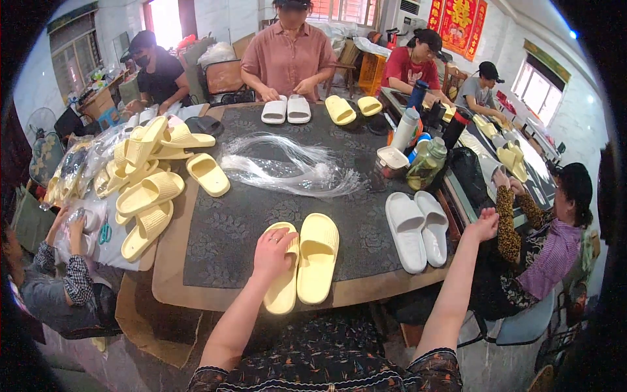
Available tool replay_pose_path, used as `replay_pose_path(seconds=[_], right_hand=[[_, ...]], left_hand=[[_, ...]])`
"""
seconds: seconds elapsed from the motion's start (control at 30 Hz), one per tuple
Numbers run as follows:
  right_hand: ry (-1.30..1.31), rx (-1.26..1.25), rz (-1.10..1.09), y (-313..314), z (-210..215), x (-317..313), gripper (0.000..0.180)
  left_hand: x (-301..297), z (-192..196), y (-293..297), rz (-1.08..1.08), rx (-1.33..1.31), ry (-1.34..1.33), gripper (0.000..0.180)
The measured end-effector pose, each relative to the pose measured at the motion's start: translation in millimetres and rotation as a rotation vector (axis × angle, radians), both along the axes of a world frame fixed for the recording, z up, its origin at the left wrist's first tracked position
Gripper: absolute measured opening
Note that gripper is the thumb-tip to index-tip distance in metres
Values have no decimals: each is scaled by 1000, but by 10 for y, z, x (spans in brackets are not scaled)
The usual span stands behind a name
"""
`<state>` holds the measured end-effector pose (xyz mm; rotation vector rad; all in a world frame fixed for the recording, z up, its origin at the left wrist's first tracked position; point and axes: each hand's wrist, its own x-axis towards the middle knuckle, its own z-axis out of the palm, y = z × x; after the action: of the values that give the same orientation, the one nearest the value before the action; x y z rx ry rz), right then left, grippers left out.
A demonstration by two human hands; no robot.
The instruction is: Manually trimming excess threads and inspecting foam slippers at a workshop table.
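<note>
A pair of pale yellow slippers lies side by side near the table's front edge. My left hand rests flat on the left slipper of that pair, fingers spread over its strap. My right hand is raised off the table's right edge, fingers loosely curled, holding nothing; it hovers just right of a pair of white slippers. A bundle of clear plastic ties lies across the middle of the table.
A heap of yellow slippers fills the left side of the dark-topped table. Bottles and a jar stand at right. Several other people sit around; one opposite holds white slippers.
</note>
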<state>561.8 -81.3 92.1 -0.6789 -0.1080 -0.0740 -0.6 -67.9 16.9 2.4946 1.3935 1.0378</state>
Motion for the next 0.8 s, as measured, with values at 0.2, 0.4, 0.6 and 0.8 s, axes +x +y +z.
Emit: replay_pose_path(seconds=[0.2,0.4,0.6,0.8], right_hand=[[-198,-155,95,-392,528,-736,16],[-634,-367,1053,-685,771,-2153,11],[-1263,-595,1562,-797,431,-3338,15],[-518,-643,2066,-656,-332,-3919,14]], left_hand=[[-16,-3,-37,3,32,-2,46],[43,-13,22,199,-138,-101,46],[-7,134,-154,138,-84,-158,55],[-308,391,-911,-314,-706,-849,46]])
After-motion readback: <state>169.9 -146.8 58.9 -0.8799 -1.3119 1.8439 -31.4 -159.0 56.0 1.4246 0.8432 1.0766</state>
